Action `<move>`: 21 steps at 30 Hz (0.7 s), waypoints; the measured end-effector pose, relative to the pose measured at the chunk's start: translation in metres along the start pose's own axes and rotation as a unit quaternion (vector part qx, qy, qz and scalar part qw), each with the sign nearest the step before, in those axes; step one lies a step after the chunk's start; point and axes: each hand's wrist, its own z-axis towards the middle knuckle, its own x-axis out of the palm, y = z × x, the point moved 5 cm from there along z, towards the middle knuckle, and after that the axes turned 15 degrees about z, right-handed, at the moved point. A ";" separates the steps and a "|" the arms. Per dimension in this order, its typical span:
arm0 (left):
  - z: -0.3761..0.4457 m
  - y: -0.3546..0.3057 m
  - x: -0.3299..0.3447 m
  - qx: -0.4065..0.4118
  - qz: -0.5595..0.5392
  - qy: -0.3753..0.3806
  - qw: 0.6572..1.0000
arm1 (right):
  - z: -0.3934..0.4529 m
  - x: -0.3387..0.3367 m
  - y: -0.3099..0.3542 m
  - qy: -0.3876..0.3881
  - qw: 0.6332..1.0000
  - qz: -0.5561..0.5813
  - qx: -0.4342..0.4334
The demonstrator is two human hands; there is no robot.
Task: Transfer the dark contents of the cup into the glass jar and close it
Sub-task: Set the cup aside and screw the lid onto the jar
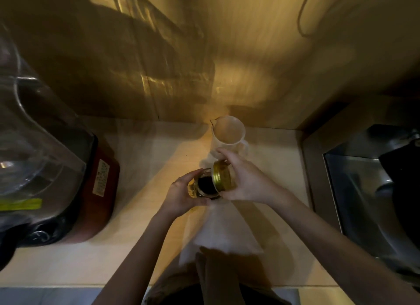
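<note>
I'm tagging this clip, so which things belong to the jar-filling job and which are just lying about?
In the job:
glass jar, dark inside
gold lid, tilted at its mouth
white cup
left hand on jar
right hand on lid

Lying about:
blender
sink
white cloth

Lid (221, 176): gold, ribbed edge. Jar (205, 186): clear glass, contents near black. Cup (228, 131): white, centre of frame. Counter (136, 150): pale beige. Appliance (100, 191), left of frame: dark red base, white label, yellow-green strip. Sink (354, 186), right: grey steel
</note>
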 end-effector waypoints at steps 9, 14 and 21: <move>0.001 0.007 0.003 -0.024 -0.005 -0.008 1.000 | 0.023 0.038 0.024 0.044 0.928 -0.364 -0.066; 0.000 0.008 0.004 -0.032 0.004 0.006 0.999 | 0.023 0.035 0.023 0.049 0.922 -0.382 -0.039; -0.001 0.009 0.005 -0.041 0.008 0.013 0.999 | 0.028 0.039 0.029 0.014 0.914 -0.405 -0.014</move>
